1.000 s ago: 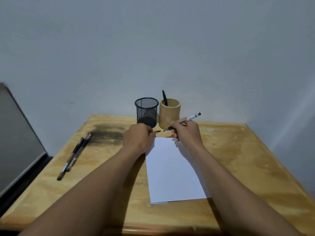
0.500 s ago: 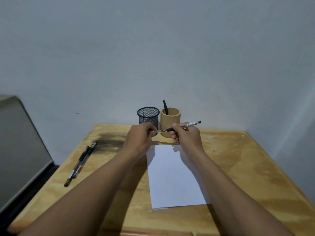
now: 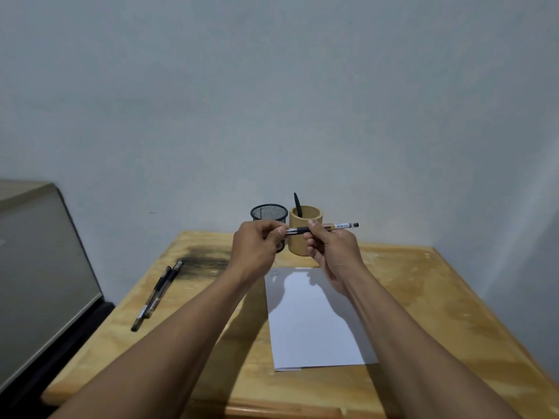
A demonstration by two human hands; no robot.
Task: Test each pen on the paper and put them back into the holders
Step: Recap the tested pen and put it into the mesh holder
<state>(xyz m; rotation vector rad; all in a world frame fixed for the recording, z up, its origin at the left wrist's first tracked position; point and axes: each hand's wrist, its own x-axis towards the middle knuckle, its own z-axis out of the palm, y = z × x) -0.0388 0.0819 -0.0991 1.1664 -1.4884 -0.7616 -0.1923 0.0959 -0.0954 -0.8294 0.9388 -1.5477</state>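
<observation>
Both hands are raised above the far end of the paper and share one pen (image 3: pixel 338 226) between them. The right hand (image 3: pixel 332 252) curls its thumb and fingers round the dark grip section. The left hand (image 3: pixel 257 246) pinches the pen's left end with thumb and forefinger; whether that end is a cap or the bare tip is hard to tell at this size. The pen lies nearly level in the air, its labelled clear barrel sticking out to the right past the right hand.

Below the forearms, the white paper (image 3: pixel 311 322) lies flat on the wooden table (image 3: pixel 438 297), its long side running away from the person, with a faint mark near its far left corner. Well to the left of it, two pens (image 3: pixel 157 294) lie side by side on the table, touching, their far ends reaching a dark smudge (image 3: pixel 205 260) on the wood.

Behind the hands, a black mesh holder (image 3: pixel 269 212) and a wooden holder (image 3: pixel 298 244) stand just beside each other at the table's far edge, partly hidden by the fingers. A black pen (image 3: pixel 297 204) stands in the wooden holder, leaning slightly left. A grey panel (image 3: pixel 39 267) sits off the table's left side, and a plain pale wall (image 3: pixel 272 101) rises behind.
</observation>
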